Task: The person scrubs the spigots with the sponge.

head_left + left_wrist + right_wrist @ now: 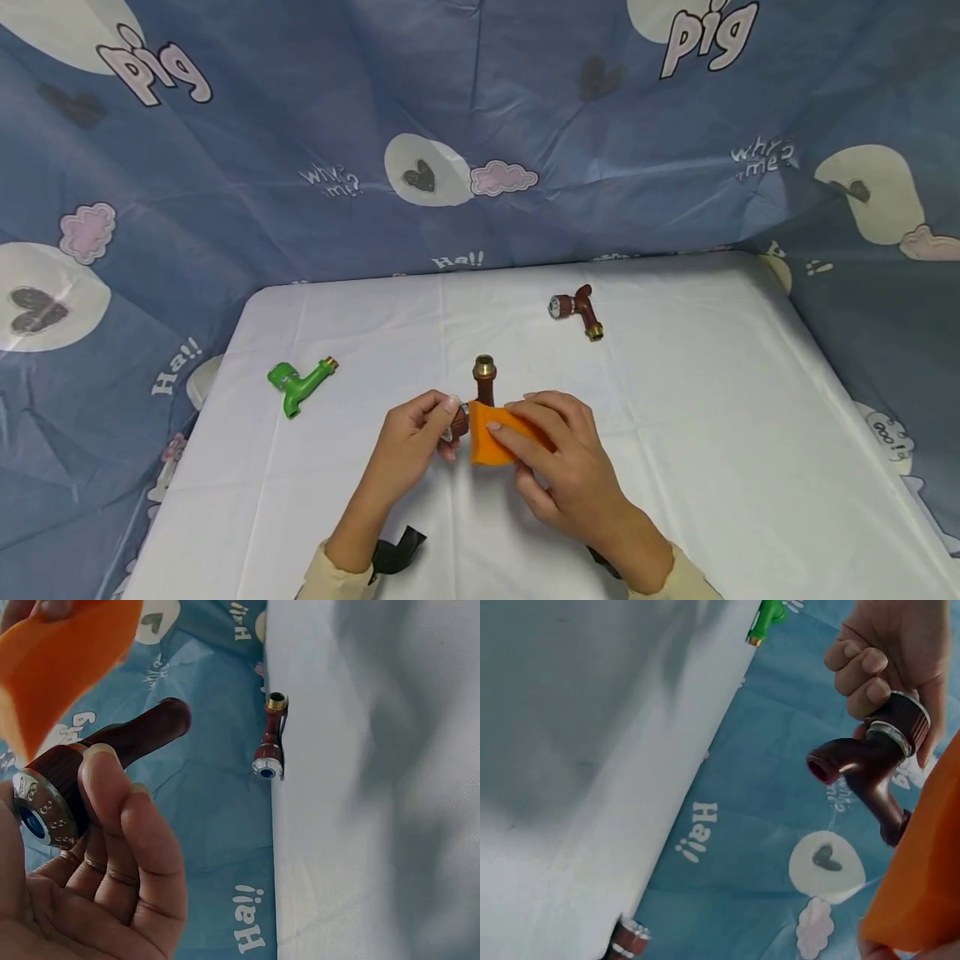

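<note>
My left hand (pixel 408 446) grips a brown tap (pixel 485 388) by its round knob, which has a silver rim and a blue centre in the left wrist view. The tap is held over the table, its brass-coloured threaded end pointing away from me. An orange cloth (pixel 489 447) is pinched between the fingers and thumb of my right hand (pixel 573 471), just right of the knob. In the head view the cloth covers part of the tap's body. The right wrist view shows the tap's spout (pixel 826 765) uncovered; whether cloth and tap touch, I cannot tell.
A green tap (pixel 300 385) lies on the white-covered table (pixel 750 433) at the left. Another brown tap (pixel 583 312) lies towards the back, right of centre. Behind the table hangs a blue printed cloth (pixel 525 233). A black strap (pixel 399 552) sticks out by my left wrist.
</note>
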